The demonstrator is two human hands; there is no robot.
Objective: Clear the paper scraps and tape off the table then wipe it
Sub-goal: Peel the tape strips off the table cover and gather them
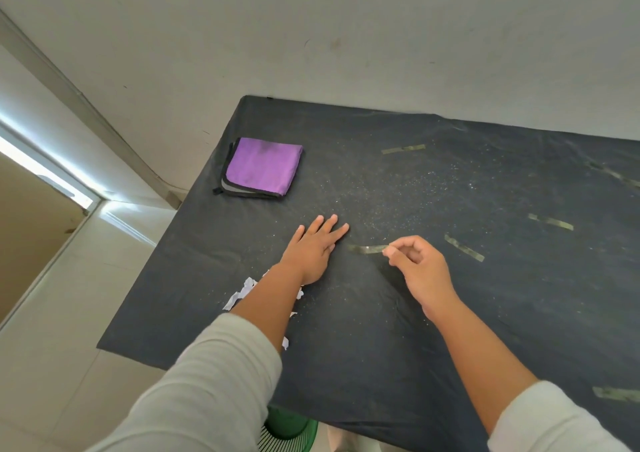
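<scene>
The right hand [414,264] pinches the near end of a tape strip [367,250] between thumb and forefinger, the strip running away to its left toward the left hand [313,249]. That hand lies flat, fingers straight, pressing the dark table cover [381,347] just beside the strip's far end. The tape looks thin, limp and sticky, likely to tear or drag the soft cover up, so a lifted end is the place to hold. Paper scraps [239,294] lie under the left forearm.
</scene>
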